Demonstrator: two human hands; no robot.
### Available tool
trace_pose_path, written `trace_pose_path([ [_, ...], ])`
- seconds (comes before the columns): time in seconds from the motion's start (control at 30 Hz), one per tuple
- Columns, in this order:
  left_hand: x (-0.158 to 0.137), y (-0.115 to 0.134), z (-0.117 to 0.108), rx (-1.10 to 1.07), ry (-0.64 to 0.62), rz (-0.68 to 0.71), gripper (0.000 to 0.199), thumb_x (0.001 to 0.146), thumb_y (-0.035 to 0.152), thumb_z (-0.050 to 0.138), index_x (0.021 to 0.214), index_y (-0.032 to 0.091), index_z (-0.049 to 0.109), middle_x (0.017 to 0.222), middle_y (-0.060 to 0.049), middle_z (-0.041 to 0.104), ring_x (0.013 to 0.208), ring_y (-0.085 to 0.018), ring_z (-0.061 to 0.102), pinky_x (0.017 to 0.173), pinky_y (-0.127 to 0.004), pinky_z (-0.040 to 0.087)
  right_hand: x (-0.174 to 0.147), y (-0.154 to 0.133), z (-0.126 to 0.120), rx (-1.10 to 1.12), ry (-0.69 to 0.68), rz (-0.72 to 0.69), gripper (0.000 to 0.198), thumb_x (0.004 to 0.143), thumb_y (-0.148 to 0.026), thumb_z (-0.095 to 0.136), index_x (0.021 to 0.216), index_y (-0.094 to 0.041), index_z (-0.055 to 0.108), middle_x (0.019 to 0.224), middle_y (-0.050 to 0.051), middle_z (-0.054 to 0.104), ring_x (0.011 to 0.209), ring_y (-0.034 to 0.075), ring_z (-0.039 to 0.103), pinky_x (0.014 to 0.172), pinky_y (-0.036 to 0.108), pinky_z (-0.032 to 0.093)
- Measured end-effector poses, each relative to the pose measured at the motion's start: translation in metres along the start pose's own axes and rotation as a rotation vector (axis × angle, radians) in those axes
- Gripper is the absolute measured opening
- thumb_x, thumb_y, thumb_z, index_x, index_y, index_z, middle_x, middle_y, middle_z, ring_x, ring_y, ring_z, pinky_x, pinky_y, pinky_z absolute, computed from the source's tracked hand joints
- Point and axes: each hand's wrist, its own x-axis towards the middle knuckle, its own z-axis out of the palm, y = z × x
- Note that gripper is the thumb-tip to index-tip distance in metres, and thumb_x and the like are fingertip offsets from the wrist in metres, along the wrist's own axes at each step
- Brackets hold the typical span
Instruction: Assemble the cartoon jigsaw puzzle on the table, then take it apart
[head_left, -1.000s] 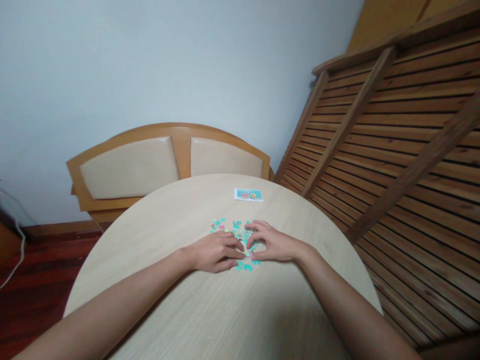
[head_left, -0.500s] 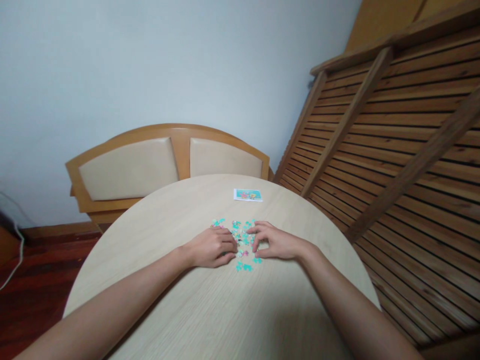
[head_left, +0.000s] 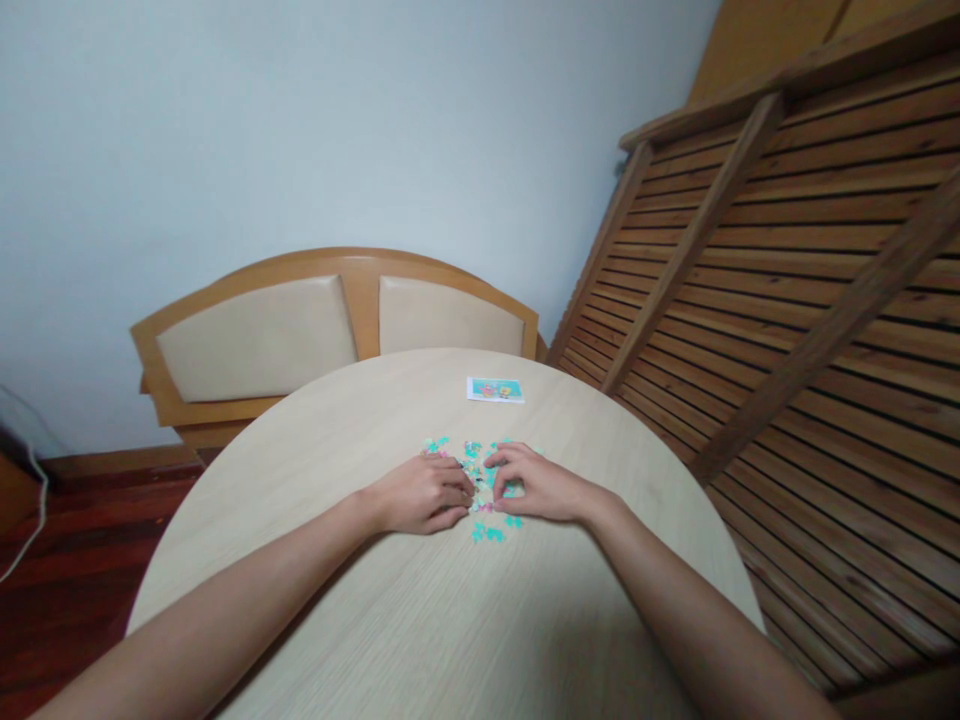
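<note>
Small jigsaw puzzle pieces in teal, pink and white lie in a loose cluster around both hands; several teal pieces (head_left: 489, 535) sit at the near side. My left hand (head_left: 426, 496) rests palm down at the cluster's left edge, fingers stretched to the right over some pieces, with no held piece visible. From the right, my right hand (head_left: 540, 484) reaches in with thumb and index tips brought together at a pink puzzle piece (head_left: 486, 508). Its other fingers curve above the pieces, and part of the cluster is hidden beneath them.
A picture card (head_left: 495, 390) with two cartoon figures lies beyond the pieces on the round wooden table (head_left: 360, 620). Behind the table stands a padded headboard (head_left: 259, 340). A slatted wooden frame (head_left: 750, 300) leans at the right.
My right hand has shifted slightly left, and its thumb and index tips have come together at the pink piece. My left hand has hardly moved.
</note>
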Motion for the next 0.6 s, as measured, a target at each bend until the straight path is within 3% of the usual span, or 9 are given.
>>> trace_pose_path([
  [0.23,0.001,0.002,0.0009,-0.017,0.004,0.02,0.022,0.097,0.024,0.05,0.111,0.021,0.067,0.111,-0.007,0.07,0.101,-0.022,0.063,0.092,-0.035,0.048,0.0012,-0.006,0.0021,0.0,0.023,0.008,0.014,0.084,-0.037,0.073,0.091,-0.024,0.075,0.126,0.007,0.062,0.126,0.025,0.051,0.117,0.043,0.028],
  [0.47,-0.0008,-0.0009,0.0001,-0.017,-0.003,0.032,0.019,0.095,0.023,0.052,0.102,0.021,0.069,0.107,-0.007,0.072,0.098,-0.021,0.064,0.089,-0.034,0.049,0.0032,-0.0074,0.0062,-0.015,0.026,0.004,0.006,0.082,-0.028,0.074,0.085,-0.024,0.075,0.127,0.007,0.062,0.127,0.025,0.052,0.117,0.045,0.027],
  [0.6,-0.0016,-0.0019,-0.0036,-0.011,-0.027,0.014,0.019,0.095,0.023,0.05,0.097,0.021,0.069,0.101,-0.006,0.073,0.092,-0.02,0.065,0.087,-0.033,0.05,0.0013,-0.0045,0.0039,-0.022,0.029,-0.009,0.011,0.083,-0.034,0.074,0.082,-0.023,0.074,0.126,0.008,0.062,0.126,0.025,0.053,0.115,0.044,0.03],
])
